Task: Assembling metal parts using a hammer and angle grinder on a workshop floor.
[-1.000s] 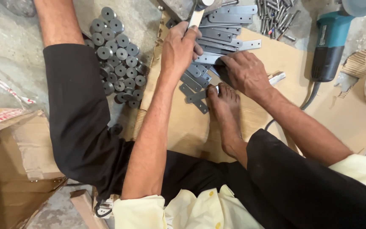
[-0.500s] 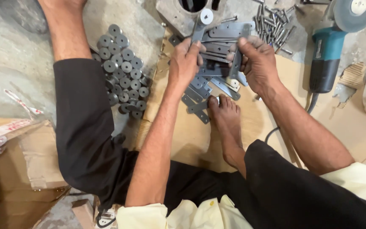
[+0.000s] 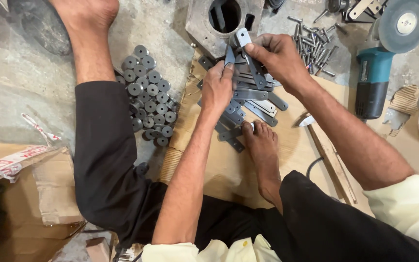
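Right hand [image 3: 277, 56] grasps one flat metal strip [image 3: 249, 57] lifted above the strip pile [image 3: 248, 104]; left hand [image 3: 217, 87] pinches another strip at the pile. Most strips remain loose on the cardboard [image 3: 229, 165].

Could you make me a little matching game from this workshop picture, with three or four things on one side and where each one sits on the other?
Things:
1. flat grey metal strip with a hole at its end
2. round grey metal discs
3. teal angle grinder
4. brown cardboard box

Places:
A. at the lower left edge of the view
B. heaped on the floor beside the black-trousered leg
C. pinched in the right hand
D. lying at the upper right, near the loose grey bolts

Pairs: 1-C, 2-B, 3-D, 4-A
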